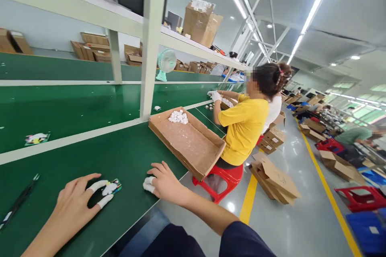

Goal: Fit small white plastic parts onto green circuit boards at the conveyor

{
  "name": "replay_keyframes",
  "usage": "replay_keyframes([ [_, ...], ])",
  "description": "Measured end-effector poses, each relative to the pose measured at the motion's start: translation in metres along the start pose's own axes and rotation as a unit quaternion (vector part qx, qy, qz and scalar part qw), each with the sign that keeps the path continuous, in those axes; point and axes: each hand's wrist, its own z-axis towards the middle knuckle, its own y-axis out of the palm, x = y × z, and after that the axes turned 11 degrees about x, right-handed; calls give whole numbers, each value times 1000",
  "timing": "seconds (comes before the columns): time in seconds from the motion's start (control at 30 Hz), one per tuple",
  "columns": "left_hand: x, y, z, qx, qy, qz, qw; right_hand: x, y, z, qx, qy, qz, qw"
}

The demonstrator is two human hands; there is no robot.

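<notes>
A long, bright workshop runs off to the right under strip lights [313, 2], with yellow lines [249, 196] on its shiny grey floor. My worktop [129, 148] is smooth dark green, bordered along its far edge by a pale strip [87, 135]. The circuit board [111, 187] is small, with a green edge and a whitish lump covering much of its top; it sits between the worktop's far and near edges. My left hand [104, 192] has its white-covered forefinger and thumb closed on the board's left side. My right hand [164, 182] is well apart from it, over the near edge, fingers bent; I cannot tell whether they hold anything. Beyond it, a shallow cardboard tray [193, 144] juts past that near edge, with white lumps [178, 117] gathered in its far corner. A dark, pen-like tool [19, 202] lies to my left. Past the tray, a person in a yellow shirt [245, 122] sits on a red stool [224, 180].
</notes>
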Motion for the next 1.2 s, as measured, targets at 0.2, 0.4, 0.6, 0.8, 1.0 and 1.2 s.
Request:
replay_keyframes([
  [0.2,-1,6,-6,2,-33,-14,999,-12,6,-5,6,82,43,996],
  [0.4,15,-10,-11,-31,-33,-76,996,-27,2,-15,4,113,102,988],
  [0.6,26,-19,-16,-55,-64,-173,981,-26,-13,7,37,163,274,947],
  [0.8,28,-18,-20,-57,-74,-221,971,-40,8,49,41,109,323,939],
  [1.0,28,-16,-22,-47,-76,-234,968,-50,19,56,-4,49,267,962],
  [1.2,28,-18,-22,-48,-72,-234,968,-36,24,73,-141,188,262,936],
])
